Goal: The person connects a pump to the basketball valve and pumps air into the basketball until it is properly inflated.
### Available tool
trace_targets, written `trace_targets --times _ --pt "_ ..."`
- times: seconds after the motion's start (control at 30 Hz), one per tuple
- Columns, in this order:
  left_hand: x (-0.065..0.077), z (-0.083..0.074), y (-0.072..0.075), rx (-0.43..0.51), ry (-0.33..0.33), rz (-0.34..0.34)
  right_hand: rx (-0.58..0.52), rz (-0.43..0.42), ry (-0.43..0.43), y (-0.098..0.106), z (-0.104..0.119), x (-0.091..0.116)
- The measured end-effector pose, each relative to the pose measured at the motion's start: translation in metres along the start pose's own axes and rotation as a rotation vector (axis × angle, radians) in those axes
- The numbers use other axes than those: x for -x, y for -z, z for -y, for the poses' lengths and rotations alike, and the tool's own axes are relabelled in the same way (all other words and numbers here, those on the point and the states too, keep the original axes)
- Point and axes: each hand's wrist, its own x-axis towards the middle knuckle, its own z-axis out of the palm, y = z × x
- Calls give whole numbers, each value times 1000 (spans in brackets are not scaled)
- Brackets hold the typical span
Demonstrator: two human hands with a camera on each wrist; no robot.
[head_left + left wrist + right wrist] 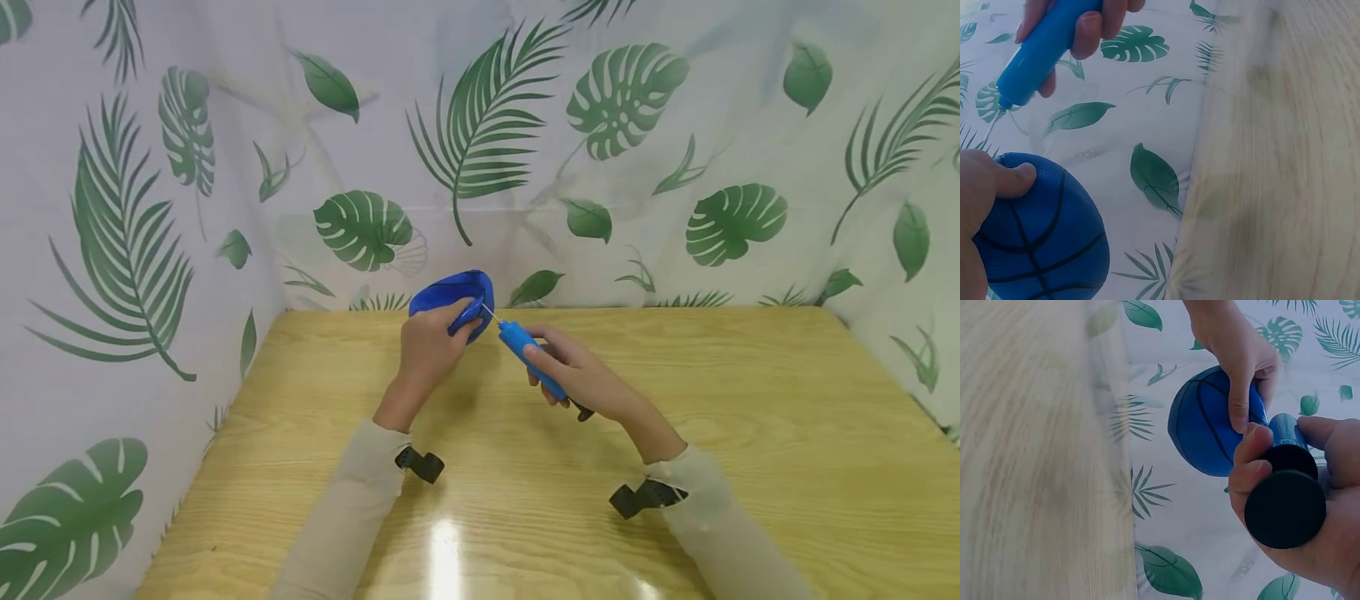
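My left hand (429, 343) grips a small blue basketball (448, 290) with black seams; it looks soft and caved in on the side facing the head camera. From the left wrist view, the thumb presses on the ball's top and its outer side (1063, 244) looks rounded. My right hand (588, 379) holds a blue hand pump (519, 342), fingers curled round its barrel. A thin metal needle (491, 313) points from the pump to the ball, its tip right at the ball's surface beside the left thumb. The pump's round black handle (1285, 509) faces the right wrist camera.
Both hands are above the far part of a wooden table (525, 483). Behind its back edge hangs a white cloth (495, 225) printed with green leaves, which also runs along the left side. Black straps with small cameras (427, 467) sit on both wrists.
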Motion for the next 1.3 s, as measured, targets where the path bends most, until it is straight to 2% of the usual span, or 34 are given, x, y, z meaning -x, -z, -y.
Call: trace_targets --times 0.17,0.4,0.53,0.67,0.8,0.97,1.13,1.3 --pt "0 1 4 -10 -35 -15 48 6 8 -5 -3 -2" --pt "-1 2 4 -35 -76 -58 55 -4 -6 -8 -4 -5" --pt "-1 2 4 -116 -137 -75 75 0 -43 -8 2 -2" --pt "0 2 4 -238 -237 -83 129 -4 -82 -7 8 2" --pt "1 1 -1 -312 -313 -68 211 -30 -143 -7 14 7" --pt "5 -5 -7 -357 -360 -23 368 -69 -232 -10 24 12" --pt "7 -10 -11 -356 -404 19 512 -84 -217 -13 29 13" --pt "8 -13 -16 -324 -434 45 558 -85 -200 -13 27 13"
